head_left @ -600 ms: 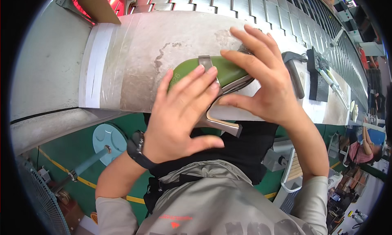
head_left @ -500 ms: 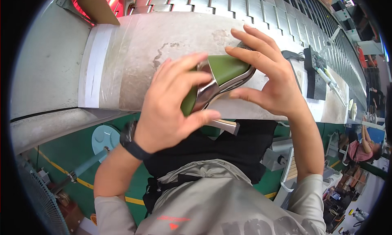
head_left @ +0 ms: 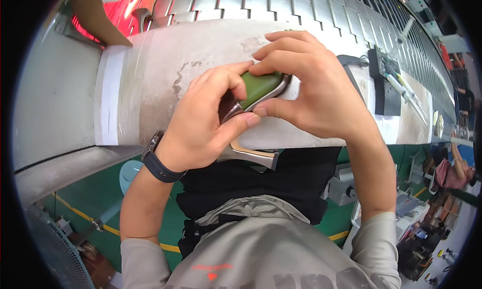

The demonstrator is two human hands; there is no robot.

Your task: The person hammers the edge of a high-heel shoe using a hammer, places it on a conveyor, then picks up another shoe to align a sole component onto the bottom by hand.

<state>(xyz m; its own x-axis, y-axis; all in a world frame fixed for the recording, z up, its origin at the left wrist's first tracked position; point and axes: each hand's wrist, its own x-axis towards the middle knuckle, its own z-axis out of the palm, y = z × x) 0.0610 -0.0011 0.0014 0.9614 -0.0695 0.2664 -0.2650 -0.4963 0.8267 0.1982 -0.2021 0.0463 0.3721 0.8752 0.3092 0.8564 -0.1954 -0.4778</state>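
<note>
A heeled shoe with shiny dark brown edging (head_left: 230, 105) lies tilted between my hands, over the near part of the bench. A smooth green form, apparently a shoe last (head_left: 261, 87), shows within it. Its slim pale heel (head_left: 253, 156) sticks out beyond the bench edge toward me. My left hand (head_left: 198, 119) is closed round the back and middle, thumb along the near side. At the other end, my right hand (head_left: 321, 85) grips with curled fingertips on top and thumb on the near edge. My fingers hide much of the shoe.
The worn pale bench (head_left: 158, 88) lies beneath. On the right are a black block (head_left: 384, 80), pens (head_left: 405, 93) and a dark curved tool (head_left: 351, 63). Beyond runs a slatted metal conveyor (head_left: 231, 3). A cardboard piece (head_left: 93, 18) stands at far left, before red light.
My right hand has come in from the shoe's end and closed on it. The left fingers have tightened round it, and the shoe has shifted left, its heel nearer to me.
</note>
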